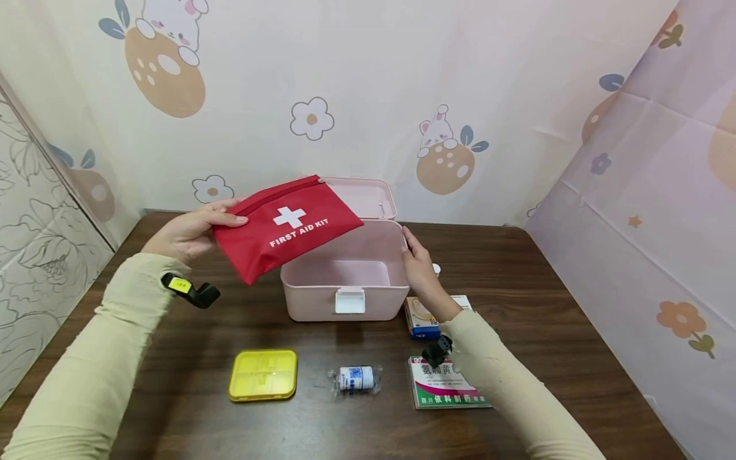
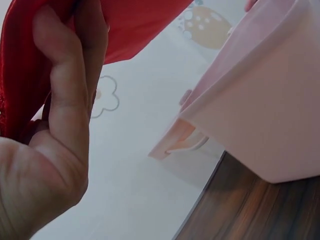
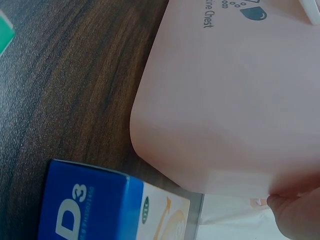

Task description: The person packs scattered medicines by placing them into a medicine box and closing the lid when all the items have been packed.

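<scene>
My left hand [image 1: 186, 233] holds a red zippered first aid pouch [image 1: 299, 223] by its left end, thumb on the front. The pouch is tilted and overlaps the left part of a pink medicine chest [image 1: 345, 303], whose lid [image 1: 368, 195] stands raised at the back. Within the chest, the visible floor is bare. Against the chest's right side, near the rim, rests my right hand [image 1: 422, 271] with its fingers extended along the wall. The right wrist view shows a digit [image 3: 297, 215] touching the outer wall; the other fingers are hidden there.
In front of the chest lie a yellow pill case [image 1: 263, 375] and a clear-wrapped white roll [image 1: 356, 378]. Below my right forearm are a blue-and-white box [image 1: 424, 322] and a green-and-white medicine box [image 1: 439, 390]. A white cap [image 1: 437, 269] peeks out behind the right hand. Patterned cloth backs the table.
</scene>
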`<state>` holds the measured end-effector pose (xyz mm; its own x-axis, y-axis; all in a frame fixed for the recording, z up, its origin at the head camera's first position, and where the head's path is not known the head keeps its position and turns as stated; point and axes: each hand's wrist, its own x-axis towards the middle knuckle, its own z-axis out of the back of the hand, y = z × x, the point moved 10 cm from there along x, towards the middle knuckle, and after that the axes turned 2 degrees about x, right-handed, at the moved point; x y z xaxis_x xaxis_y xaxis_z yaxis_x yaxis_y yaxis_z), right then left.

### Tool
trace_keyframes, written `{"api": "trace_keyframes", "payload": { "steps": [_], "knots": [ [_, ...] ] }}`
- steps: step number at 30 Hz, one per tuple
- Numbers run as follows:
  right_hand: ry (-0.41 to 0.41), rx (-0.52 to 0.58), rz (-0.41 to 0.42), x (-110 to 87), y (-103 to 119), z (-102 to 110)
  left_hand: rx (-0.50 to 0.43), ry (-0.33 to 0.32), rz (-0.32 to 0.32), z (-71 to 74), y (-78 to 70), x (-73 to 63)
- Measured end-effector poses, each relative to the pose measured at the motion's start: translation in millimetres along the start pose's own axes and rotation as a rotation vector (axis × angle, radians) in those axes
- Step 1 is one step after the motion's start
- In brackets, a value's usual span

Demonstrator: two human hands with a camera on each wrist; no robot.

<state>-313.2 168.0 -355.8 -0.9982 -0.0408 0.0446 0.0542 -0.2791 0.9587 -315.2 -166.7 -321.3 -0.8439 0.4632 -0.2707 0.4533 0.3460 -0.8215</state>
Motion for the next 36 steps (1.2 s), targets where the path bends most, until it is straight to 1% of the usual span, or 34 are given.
{"api": "trace_keyframes", "payload": {
  "steps": [3,9,13,16,20,25,27,32,36],
  "knots": [
    [0.002,0.000,-0.009,-0.9,-0.4,0.1,0.034,-0.022,0.022,-4.5,1.9,6.4],
    [-0.002,0.003,-0.012,-0.7,-0.3,0.0,0.059,0.011,0.039,-13.8,3.0,17.3],
    [0.001,0.003,-0.009,-0.6,0.1,-0.1,0.037,0.024,0.051,-18.4,4.8,24.8],
    [0.003,0.003,-0.004,0.2,-0.3,0.1,0.028,0.009,0.060,-19.5,6.9,30.0],
    [0.003,0.000,-0.003,1.6,-2.7,0.6,0.072,-0.014,0.066,-21.5,9.3,36.9],
    [-0.004,-0.001,-0.002,2.2,-3.7,1.0,0.133,0.008,0.093,-28.3,13.1,46.3],
    [-0.005,-0.001,-0.001,2.0,-3.6,0.8,0.154,0.026,0.108,-31.6,15.1,50.6],
    [0.000,-0.009,-0.001,0.6,-3.3,0.1,0.159,0.046,0.143,-38.5,19.2,59.6],
    [0.002,-0.002,0.003,0.5,-2.5,0.1,0.158,0.028,0.159,-40.8,20.8,64.5]
  ]
}}
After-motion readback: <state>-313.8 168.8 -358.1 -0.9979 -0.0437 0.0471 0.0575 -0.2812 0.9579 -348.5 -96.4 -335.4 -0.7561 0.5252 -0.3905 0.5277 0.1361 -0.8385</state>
